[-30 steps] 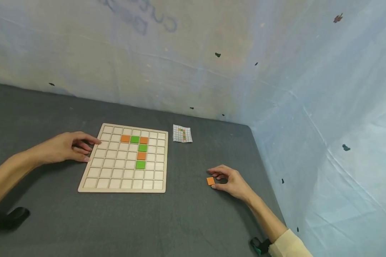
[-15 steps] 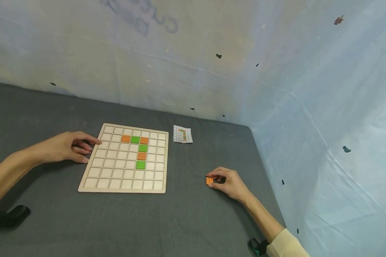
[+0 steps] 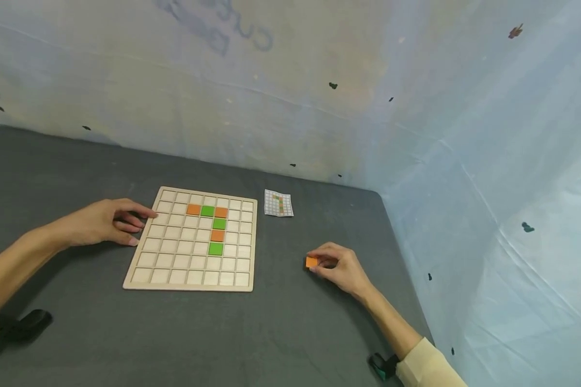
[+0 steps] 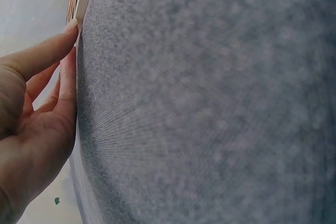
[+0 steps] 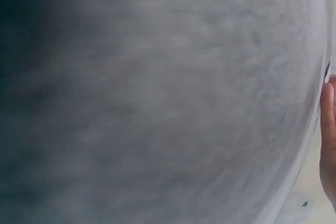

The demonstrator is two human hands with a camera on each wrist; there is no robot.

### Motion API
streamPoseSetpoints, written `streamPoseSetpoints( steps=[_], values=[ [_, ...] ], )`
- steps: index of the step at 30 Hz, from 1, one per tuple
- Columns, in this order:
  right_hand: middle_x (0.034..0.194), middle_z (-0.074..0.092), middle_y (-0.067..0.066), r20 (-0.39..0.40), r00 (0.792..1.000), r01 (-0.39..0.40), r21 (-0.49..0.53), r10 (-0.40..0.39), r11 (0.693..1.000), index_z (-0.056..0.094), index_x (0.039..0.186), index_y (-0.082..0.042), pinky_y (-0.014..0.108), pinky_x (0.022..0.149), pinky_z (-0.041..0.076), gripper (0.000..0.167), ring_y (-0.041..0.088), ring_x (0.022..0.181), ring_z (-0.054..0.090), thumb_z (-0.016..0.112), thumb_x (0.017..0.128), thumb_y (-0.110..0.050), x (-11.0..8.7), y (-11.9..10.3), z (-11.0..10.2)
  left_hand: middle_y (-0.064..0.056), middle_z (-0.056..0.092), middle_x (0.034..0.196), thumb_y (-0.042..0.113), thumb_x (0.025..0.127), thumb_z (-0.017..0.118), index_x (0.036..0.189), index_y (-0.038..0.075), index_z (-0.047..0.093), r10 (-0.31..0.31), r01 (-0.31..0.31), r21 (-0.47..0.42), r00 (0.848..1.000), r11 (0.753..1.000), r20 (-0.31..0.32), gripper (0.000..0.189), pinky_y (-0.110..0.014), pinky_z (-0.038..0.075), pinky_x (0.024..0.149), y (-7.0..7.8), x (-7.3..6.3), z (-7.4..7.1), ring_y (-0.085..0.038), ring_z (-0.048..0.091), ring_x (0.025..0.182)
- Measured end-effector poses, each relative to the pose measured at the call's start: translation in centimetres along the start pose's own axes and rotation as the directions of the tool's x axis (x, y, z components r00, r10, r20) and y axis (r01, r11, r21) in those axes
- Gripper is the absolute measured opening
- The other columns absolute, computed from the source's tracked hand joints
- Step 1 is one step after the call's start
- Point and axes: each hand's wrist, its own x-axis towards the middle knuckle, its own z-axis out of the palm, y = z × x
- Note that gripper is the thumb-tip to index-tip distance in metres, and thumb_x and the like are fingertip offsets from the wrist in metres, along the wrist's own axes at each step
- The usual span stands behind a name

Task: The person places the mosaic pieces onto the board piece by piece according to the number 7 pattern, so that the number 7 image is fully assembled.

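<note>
In the head view, an orange square tile (image 3: 311, 262) is pinched between the thumb and fingers of my right hand (image 3: 341, 269), close over the dark table right of the board. A pale wooden grid board (image 3: 174, 252) lies at centre left. Three orange and three green tiles sit in its cells, alternating in a short row that turns down into a column; a green tile (image 3: 215, 249) is at the bottom end. My left hand (image 3: 97, 223) touches the board's left edge with index fingertip and thumb, fingers relaxed. In the right wrist view the tile is not visible.
A small paper card (image 3: 278, 204) printed with a coloured grid pattern lies beyond the board's right side. The dark cloth-covered table (image 3: 281, 333) ends at hanging pale sheets (image 3: 290, 118) behind and on the right. Black straps (image 3: 26, 325) hang at both wrists.
My right hand has closed its fingertips on the orange tile, which lay flat on the table, and moved slightly left and away from me with it. The left hand stays at the board's edge.
</note>
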Motion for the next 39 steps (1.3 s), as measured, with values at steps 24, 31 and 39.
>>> streamPoseSetpoints(
  steps=[24,31,39],
  values=[
    [0.105,0.068,0.023,0.033,0.999,-0.017,0.231,0.009,0.973,0.071,0.109,0.010,0.043,0.077,0.058,0.027,0.038,0.092,0.068,0.077,0.083,0.006,5.7,-4.3,4.7,-0.018,0.055,0.130,0.011,0.077,0.086,0.135,0.004,0.058,-0.002,0.007,0.081,0.999,0.997,-0.053,0.065,-0.026,0.055,0.077,0.3,0.2,0.5,0.000,0.059,0.096],
    [0.103,0.069,0.022,0.067,0.998,-0.003,0.204,-0.011,0.979,0.071,0.107,0.011,0.040,0.076,0.058,0.025,0.035,0.089,0.068,0.077,0.083,0.005,6.6,-5.5,5.9,-0.019,0.055,0.129,0.009,0.078,0.085,0.136,0.001,0.057,0.005,0.003,0.115,0.998,0.993,-0.064,0.065,-0.024,0.054,0.076,0.5,0.4,0.7,-0.001,0.059,0.096],
    [0.096,0.070,0.021,0.068,0.995,0.057,0.162,-0.069,0.985,0.072,0.105,0.010,0.039,0.072,0.057,0.025,0.029,0.081,0.068,0.079,0.081,0.006,7.7,-5.9,7.7,-0.016,0.056,0.127,0.012,0.077,0.086,0.135,0.003,0.058,0.010,-0.001,0.126,0.997,0.992,-0.071,0.065,-0.024,0.054,0.076,0.4,0.3,0.6,-0.001,0.059,0.095]
  ],
)
